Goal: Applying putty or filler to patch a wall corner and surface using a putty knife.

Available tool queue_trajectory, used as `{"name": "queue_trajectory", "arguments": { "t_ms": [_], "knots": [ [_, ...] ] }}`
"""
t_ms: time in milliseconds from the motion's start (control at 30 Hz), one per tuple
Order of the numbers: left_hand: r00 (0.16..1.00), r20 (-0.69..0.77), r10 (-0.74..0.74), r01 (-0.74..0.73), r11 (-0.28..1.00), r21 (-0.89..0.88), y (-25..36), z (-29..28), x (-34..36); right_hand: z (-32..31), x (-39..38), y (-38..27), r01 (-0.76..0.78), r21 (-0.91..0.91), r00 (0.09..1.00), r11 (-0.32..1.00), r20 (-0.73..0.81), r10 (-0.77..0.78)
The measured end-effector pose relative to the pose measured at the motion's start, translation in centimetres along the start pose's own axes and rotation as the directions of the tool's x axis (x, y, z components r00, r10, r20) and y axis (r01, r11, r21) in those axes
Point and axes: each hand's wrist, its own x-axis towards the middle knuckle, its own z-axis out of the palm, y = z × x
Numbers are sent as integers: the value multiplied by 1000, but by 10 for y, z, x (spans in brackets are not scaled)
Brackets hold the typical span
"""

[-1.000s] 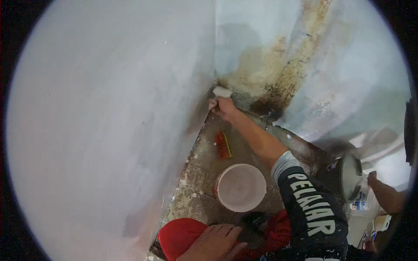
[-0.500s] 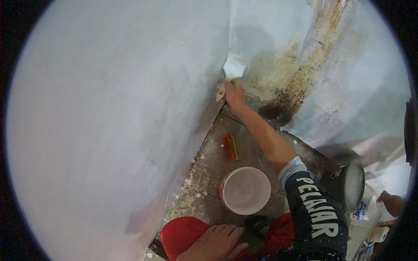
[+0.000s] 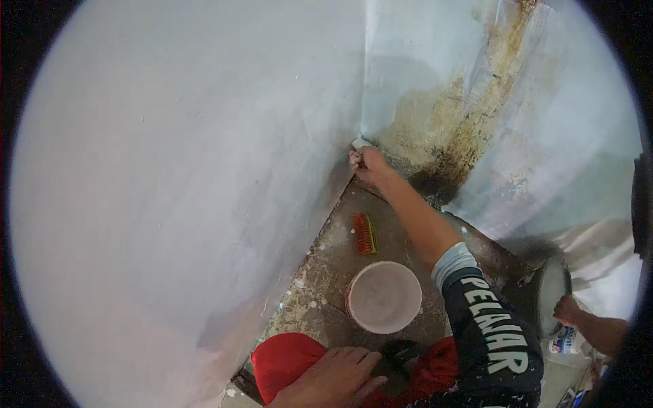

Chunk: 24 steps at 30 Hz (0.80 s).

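Walls [image 3: 170, 170]: pale, one stained brown, meeting in a corner [image 3: 366, 81]
Floor [image 3: 325, 265]: grey, paint-spattered
Paintbrush [image 3: 361, 143]: low in the corner, gripped by right hand [image 3: 371, 167]
Left hand [image 3: 340, 372]: laid flat on red knee [image 3: 286, 360]

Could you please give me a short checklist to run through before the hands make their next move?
1. White brush in the right hand's grip: ok, held low at the wall corner.
2. Left hand supported: ok, resting on the red-clothed knee.
3. Round bucket upright: ok, standing on the floor.
4. Scrub brush clear of the right forearm: ok, lying apart from it.
5. Wall patch right of the corner clean: not ok, stained brown and black.
6. Bucket contents sufficient: cannot tell.
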Motion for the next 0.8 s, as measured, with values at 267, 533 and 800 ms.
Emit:
{"name": "queue_trajectory", "arguments": {
  "t_ms": [267, 533, 800],
  "knots": [
    [998, -34, -49, 50, 999, 22, 7, 2, -7, 45, -33, -20, 325, 21, 942, 945, 82, -326],
    [998, 12, -55, 55, 998, 23, -1, -2, 0, 58, -44, -22, 704, -522, 635, 482, 157, -757],
    [999, 2, -50, 50, 999, -8, -7, -5, 7, -7, 10, 51, 348, -451, 898, 822, -93, -431]
  ]
}}
